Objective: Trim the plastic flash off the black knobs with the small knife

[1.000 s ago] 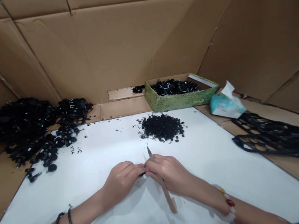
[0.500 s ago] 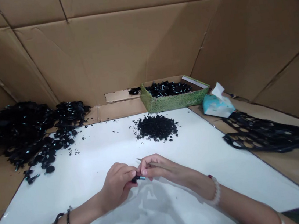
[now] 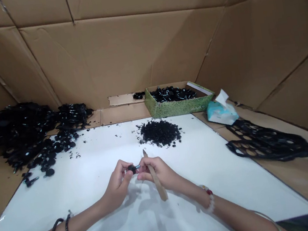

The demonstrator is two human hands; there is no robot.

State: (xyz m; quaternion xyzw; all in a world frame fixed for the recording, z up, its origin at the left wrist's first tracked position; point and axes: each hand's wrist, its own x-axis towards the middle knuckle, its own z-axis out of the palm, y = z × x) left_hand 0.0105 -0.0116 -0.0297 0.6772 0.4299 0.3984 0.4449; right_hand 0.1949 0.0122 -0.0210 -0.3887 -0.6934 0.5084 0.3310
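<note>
Fingers of your left hand are closed on a small round black part, thumb on the near side, with its bright, thin stem pointing toward your right hand. Your right fingertips meet at or close to the end of that stem; whether they truly pinch it cannot be told. That same hand also grips a slim brown tool, its pointed end aimed away from you. The part is in the air between your two hands, above the white bench, short of the pile of tiny black pieces.

Judging by its size, the part should weigh next to nothing. Its dull black head looks like rubber or firm plastic, probably with a little give and decent grip, so take hold there, thumb against fingertips. The stem shines like metal: likely stiff, smooth and prone to roll or slip, so treat it as a second hold only. Breakage seems unlikely; dropping or scratching it is the likelier trouble, and the tool's point deserves clearance from your left fingers.
</note>
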